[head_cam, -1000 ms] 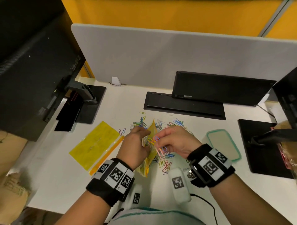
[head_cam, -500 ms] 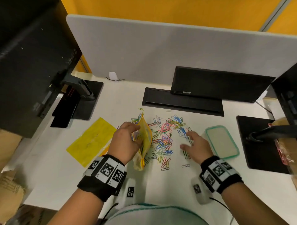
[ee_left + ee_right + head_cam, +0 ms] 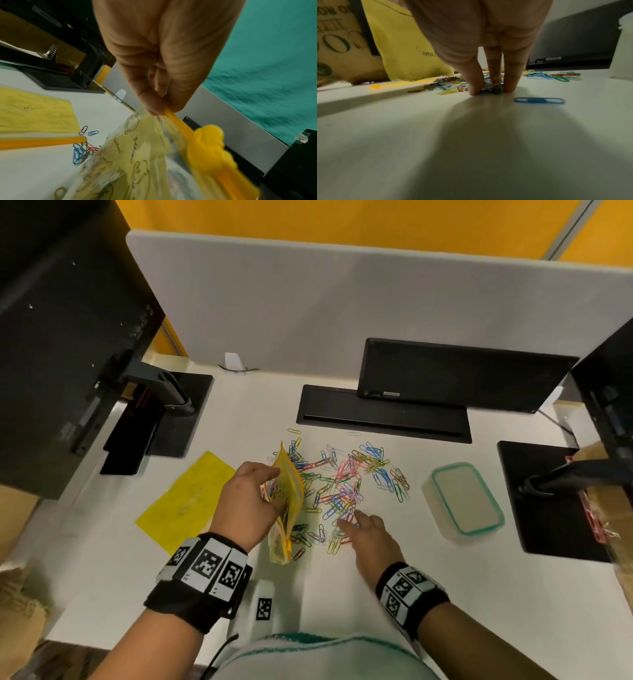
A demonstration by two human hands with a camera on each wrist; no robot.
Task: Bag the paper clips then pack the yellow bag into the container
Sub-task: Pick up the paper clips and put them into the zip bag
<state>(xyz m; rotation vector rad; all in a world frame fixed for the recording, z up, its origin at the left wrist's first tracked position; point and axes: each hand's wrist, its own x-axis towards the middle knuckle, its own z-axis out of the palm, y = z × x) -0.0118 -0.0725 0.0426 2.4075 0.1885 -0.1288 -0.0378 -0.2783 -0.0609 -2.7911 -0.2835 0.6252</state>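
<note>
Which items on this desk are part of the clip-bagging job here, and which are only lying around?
Part of the job:
- yellow bag, gripped by the left hand
- paper clips, with the right hand reaching into them
- container, lid on

Lying about:
- second yellow bag, flat on the desk
- monitor stands
- black cable tray

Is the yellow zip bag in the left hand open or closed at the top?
Open. The left hand pinches one edge of the yellow zip bag; its mouth gapes towards the coloured paper clips, some already inside.
</note>
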